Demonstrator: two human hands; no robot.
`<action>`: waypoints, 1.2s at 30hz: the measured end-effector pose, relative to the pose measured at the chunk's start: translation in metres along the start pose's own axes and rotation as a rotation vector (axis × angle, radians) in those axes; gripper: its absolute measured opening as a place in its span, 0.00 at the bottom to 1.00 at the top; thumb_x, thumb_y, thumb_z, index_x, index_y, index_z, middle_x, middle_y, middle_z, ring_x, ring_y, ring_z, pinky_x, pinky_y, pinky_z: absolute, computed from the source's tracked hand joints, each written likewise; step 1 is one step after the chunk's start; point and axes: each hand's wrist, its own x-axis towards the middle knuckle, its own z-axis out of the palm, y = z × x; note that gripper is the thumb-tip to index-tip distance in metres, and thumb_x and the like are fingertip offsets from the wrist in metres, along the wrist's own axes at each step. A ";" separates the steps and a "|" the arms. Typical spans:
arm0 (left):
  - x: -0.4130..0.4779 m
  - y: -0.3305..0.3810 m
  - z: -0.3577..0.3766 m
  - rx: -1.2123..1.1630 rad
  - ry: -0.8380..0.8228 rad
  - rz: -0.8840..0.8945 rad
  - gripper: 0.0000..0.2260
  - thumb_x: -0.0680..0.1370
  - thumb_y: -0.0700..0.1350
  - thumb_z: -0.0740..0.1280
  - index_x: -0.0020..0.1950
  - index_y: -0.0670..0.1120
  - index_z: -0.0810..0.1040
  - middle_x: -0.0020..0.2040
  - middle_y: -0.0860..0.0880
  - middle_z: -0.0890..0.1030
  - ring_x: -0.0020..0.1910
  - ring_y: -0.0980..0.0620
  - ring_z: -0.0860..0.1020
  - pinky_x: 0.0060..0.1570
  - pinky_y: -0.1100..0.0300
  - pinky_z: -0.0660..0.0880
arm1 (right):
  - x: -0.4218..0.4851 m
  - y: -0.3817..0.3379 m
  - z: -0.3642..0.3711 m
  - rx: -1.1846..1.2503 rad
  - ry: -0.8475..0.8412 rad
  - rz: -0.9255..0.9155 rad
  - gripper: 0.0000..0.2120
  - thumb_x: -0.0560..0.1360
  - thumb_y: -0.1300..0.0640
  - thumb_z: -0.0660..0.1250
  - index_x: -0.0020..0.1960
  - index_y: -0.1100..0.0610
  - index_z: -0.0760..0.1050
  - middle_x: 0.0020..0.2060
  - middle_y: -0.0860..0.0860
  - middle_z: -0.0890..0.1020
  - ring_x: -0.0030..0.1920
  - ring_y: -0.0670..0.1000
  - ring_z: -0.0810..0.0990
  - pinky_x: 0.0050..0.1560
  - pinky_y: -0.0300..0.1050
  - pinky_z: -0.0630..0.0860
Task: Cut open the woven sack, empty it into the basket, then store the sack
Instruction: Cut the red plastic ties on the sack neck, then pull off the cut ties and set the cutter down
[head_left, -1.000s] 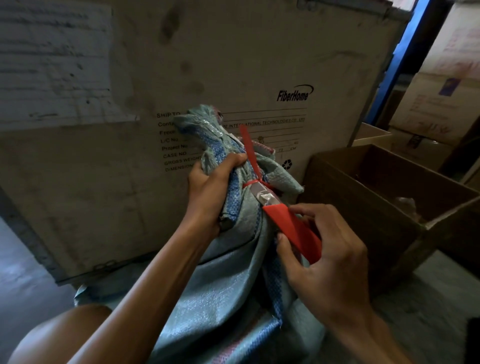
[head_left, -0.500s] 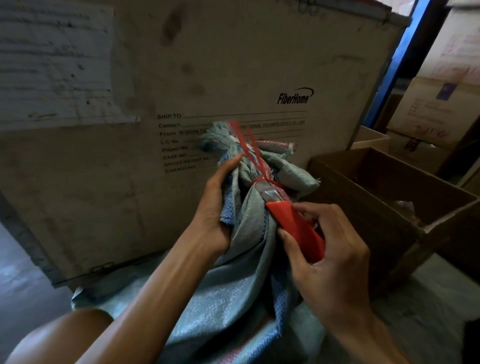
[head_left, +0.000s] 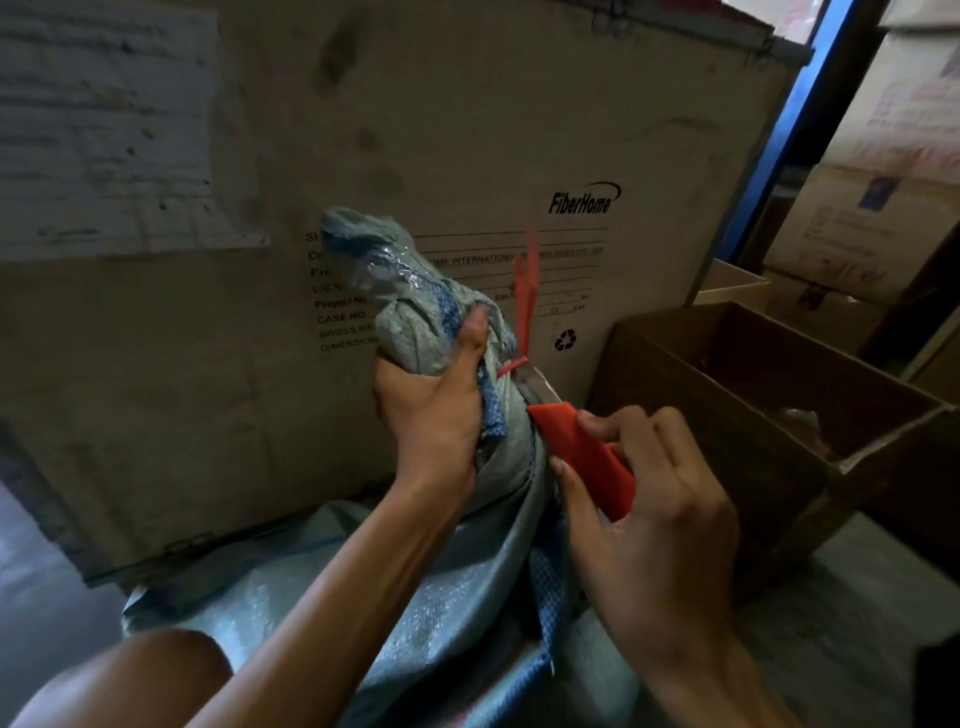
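Sack (head_left: 457, 587) neck sits gripped in left hand (head_left: 431, 410), cutter (head_left: 582, 457) beside.

Coarse woven plastic sack (head_left: 457, 587)

Sack (head_left: 467, 597) in front of large crate (head_left: 467, 130), neck gripped by left hand (head_left: 431, 410); right hand (head_left: 654, 525) beside it with cutter (head_left: 582, 457), blade seemingly at tie (head_left: 524, 306). Open box (head_left: 727, 415) right.
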 end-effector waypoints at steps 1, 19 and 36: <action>0.002 -0.003 0.001 0.030 0.032 0.029 0.42 0.58 0.65 0.81 0.66 0.45 0.78 0.57 0.47 0.86 0.56 0.47 0.85 0.60 0.44 0.81 | 0.000 0.001 0.001 -0.009 0.010 0.002 0.15 0.70 0.48 0.71 0.54 0.48 0.71 0.47 0.47 0.74 0.43 0.47 0.76 0.39 0.47 0.81; -0.033 -0.073 0.001 0.100 -0.044 -0.445 0.30 0.69 0.53 0.81 0.66 0.43 0.77 0.58 0.42 0.85 0.55 0.42 0.85 0.59 0.43 0.81 | 0.055 0.007 -0.013 0.054 0.323 0.147 0.15 0.73 0.53 0.74 0.54 0.54 0.72 0.52 0.49 0.76 0.44 0.37 0.72 0.40 0.22 0.72; 0.005 -0.021 -0.019 0.261 -0.801 -0.175 0.25 0.68 0.56 0.69 0.65 0.53 0.75 0.52 0.55 0.88 0.50 0.58 0.86 0.49 0.60 0.82 | 0.046 0.028 -0.010 0.679 -0.147 0.479 0.17 0.71 0.51 0.74 0.58 0.42 0.74 0.52 0.42 0.81 0.51 0.37 0.81 0.47 0.40 0.80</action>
